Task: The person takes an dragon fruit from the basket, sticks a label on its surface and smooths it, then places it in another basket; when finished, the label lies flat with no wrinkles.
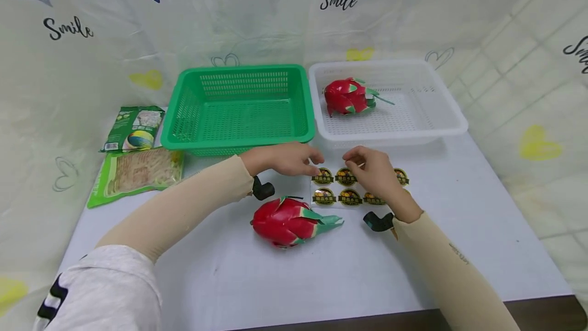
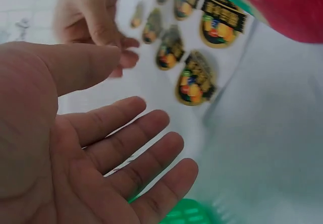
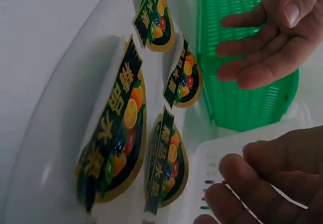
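Note:
My left hand (image 1: 294, 159) hovers over the left end of a sheet of round black-and-gold fruit stickers (image 1: 350, 197). Its fingers are extended and spread, with nothing in them, as the left wrist view confirms. Facing it, my right hand (image 1: 374, 173) is above the sheet's upper part and hides some stickers. The right fingers (image 3: 237, 183) are loosely bent, and no held thing shows between them. Just in front of the sheet lies a red dragon fruit (image 1: 287, 222) with green tips pointing right. Another dragon fruit (image 1: 346, 97) sits in the white basket (image 1: 427, 129).
A green basket (image 1: 239, 143) stands at the back, left of the white one. Two packets lie left of it: a green packet (image 1: 138, 129) and a larger light-green-edged bag (image 1: 142, 170). A white cloth covers the table (image 1: 275, 290); a patterned curtain (image 1: 275, 19) hangs behind.

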The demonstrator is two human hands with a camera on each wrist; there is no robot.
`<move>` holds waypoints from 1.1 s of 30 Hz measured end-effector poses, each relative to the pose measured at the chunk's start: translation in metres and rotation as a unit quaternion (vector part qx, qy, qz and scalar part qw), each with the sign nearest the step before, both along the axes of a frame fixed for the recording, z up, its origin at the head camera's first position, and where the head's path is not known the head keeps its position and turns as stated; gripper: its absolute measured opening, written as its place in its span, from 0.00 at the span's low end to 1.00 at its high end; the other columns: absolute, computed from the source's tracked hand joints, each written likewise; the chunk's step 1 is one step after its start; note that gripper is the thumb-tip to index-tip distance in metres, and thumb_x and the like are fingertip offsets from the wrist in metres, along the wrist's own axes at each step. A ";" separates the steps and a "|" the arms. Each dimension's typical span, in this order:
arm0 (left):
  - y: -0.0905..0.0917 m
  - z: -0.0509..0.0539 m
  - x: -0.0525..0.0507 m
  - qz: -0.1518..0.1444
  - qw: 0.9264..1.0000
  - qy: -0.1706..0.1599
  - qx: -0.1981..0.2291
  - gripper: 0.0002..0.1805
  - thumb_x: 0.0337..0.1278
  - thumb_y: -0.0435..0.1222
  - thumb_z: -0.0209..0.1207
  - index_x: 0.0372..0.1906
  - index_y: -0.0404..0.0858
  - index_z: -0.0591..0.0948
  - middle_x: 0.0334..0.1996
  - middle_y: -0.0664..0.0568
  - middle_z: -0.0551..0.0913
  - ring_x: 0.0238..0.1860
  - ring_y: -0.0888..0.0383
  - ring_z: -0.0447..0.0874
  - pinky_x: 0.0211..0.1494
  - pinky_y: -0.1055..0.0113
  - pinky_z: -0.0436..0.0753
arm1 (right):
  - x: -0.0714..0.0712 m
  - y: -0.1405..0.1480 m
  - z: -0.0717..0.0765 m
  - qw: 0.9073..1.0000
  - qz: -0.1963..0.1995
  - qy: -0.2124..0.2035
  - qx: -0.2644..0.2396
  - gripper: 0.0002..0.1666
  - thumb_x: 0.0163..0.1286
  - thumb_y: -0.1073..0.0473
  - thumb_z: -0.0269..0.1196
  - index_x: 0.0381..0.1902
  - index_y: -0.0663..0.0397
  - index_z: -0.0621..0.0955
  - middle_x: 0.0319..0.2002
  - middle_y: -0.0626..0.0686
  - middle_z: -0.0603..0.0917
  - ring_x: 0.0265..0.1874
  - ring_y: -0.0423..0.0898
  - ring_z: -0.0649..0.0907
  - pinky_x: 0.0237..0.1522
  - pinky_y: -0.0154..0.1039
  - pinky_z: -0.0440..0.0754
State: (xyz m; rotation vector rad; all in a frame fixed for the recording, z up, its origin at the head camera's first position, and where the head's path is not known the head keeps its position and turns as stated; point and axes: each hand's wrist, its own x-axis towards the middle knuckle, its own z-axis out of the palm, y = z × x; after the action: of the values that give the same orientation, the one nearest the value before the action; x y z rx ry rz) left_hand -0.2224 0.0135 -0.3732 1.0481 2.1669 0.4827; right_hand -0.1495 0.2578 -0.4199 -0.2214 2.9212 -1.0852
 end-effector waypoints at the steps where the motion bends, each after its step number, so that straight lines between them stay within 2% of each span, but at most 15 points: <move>1: 0.002 -0.003 -0.002 -0.003 1.000 0.000 -0.003 0.28 0.78 0.44 0.54 0.75 0.35 0.71 0.72 0.45 0.76 0.72 0.49 0.76 0.74 0.55 0.77 | -0.003 -0.005 0.000 1.000 0.019 -0.003 0.021 0.11 0.76 0.62 0.62 0.51 0.61 0.85 0.46 0.61 0.90 0.43 0.58 0.88 0.44 0.51 0.86; 4: 0.007 -0.012 -0.005 -0.015 1.000 0.005 -0.011 0.29 0.76 0.41 0.56 0.75 0.34 0.70 0.72 0.44 0.76 0.73 0.50 0.74 0.74 0.55 0.76 | -0.010 -0.015 -0.002 0.995 0.066 -0.016 0.074 0.12 0.73 0.64 0.63 0.51 0.62 0.85 0.48 0.62 0.89 0.49 0.60 0.87 0.53 0.58 0.84; 6: 0.011 -0.017 -0.006 -0.023 1.000 0.010 -0.019 0.30 0.75 0.40 0.58 0.75 0.33 0.70 0.72 0.43 0.76 0.73 0.50 0.74 0.75 0.56 0.75 | -0.014 -0.020 -0.005 0.991 0.084 -0.023 0.102 0.13 0.71 0.64 0.64 0.51 0.63 0.85 0.49 0.62 0.89 0.50 0.60 0.87 0.54 0.59 0.83; 11: 0.016 -0.024 -0.007 -0.032 0.999 0.029 -0.029 0.31 0.74 0.39 0.60 0.75 0.32 0.69 0.71 0.42 0.77 0.72 0.50 0.75 0.75 0.57 0.75 | -0.017 -0.027 -0.012 0.985 0.085 -0.014 0.152 0.12 0.66 0.64 0.69 0.48 0.58 0.86 0.44 0.60 0.88 0.44 0.59 0.86 0.46 0.59 0.84; 16: 0.017 -0.025 -0.010 -0.026 0.999 0.037 -0.020 0.29 0.73 0.38 0.60 0.74 0.34 0.71 0.68 0.43 0.79 0.69 0.51 0.78 0.72 0.59 0.77 | -0.020 -0.028 -0.013 0.982 0.080 -0.013 0.170 0.09 0.66 0.63 0.70 0.44 0.56 0.87 0.41 0.59 0.86 0.42 0.60 0.84 0.40 0.59 0.83; 20: 0.016 -0.024 -0.010 -0.019 0.999 0.031 -0.005 0.26 0.73 0.38 0.60 0.71 0.37 0.75 0.63 0.45 0.82 0.62 0.52 0.82 0.65 0.60 0.81 | -0.023 -0.026 -0.012 0.984 0.088 -0.028 0.153 0.06 0.69 0.62 0.68 0.42 0.55 0.87 0.43 0.60 0.86 0.45 0.62 0.83 0.43 0.60 0.81; 23: 0.014 -0.024 -0.009 -0.014 0.999 0.029 0.008 0.23 0.73 0.38 0.61 0.69 0.39 0.77 0.58 0.46 0.84 0.57 0.53 0.84 0.60 0.62 0.83 | -0.023 -0.023 -0.009 0.988 0.099 -0.043 0.110 0.05 0.71 0.62 0.66 0.42 0.56 0.86 0.44 0.61 0.88 0.47 0.61 0.86 0.49 0.60 0.82; 26: 0.013 -0.024 -0.007 -0.010 0.999 0.032 0.021 0.21 0.73 0.37 0.60 0.67 0.40 0.79 0.55 0.47 0.86 0.54 0.55 0.84 0.57 0.64 0.83 | -0.023 -0.019 -0.007 0.990 0.108 -0.065 0.062 0.05 0.73 0.62 0.65 0.42 0.56 0.86 0.45 0.59 0.90 0.48 0.57 0.88 0.53 0.56 0.84; 29: 0.011 -0.024 -0.004 -0.006 0.999 0.036 0.035 0.20 0.74 0.37 0.60 0.66 0.40 0.79 0.53 0.49 0.87 0.53 0.56 0.85 0.55 0.66 0.83 | -0.023 -0.015 -0.005 0.990 0.114 -0.077 0.034 0.05 0.75 0.61 0.64 0.42 0.54 0.86 0.45 0.57 0.91 0.48 0.53 0.88 0.52 0.53 0.86; 33: 0.009 -0.023 -0.001 -0.001 0.998 0.040 0.056 0.17 0.74 0.37 0.60 0.63 0.41 0.82 0.51 0.50 0.87 0.50 0.57 0.86 0.54 0.68 0.83 | -0.023 -0.011 -0.005 0.990 0.121 -0.072 0.022 0.05 0.74 0.61 0.65 0.43 0.54 0.87 0.45 0.57 0.91 0.47 0.52 0.89 0.52 0.50 0.86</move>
State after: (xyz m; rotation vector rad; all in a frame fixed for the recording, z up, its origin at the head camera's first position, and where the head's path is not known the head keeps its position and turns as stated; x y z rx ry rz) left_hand -0.2236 0.0226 -0.3962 1.1481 2.2293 0.5750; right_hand -0.1728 0.2469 -0.4248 -0.4621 2.6993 -0.9566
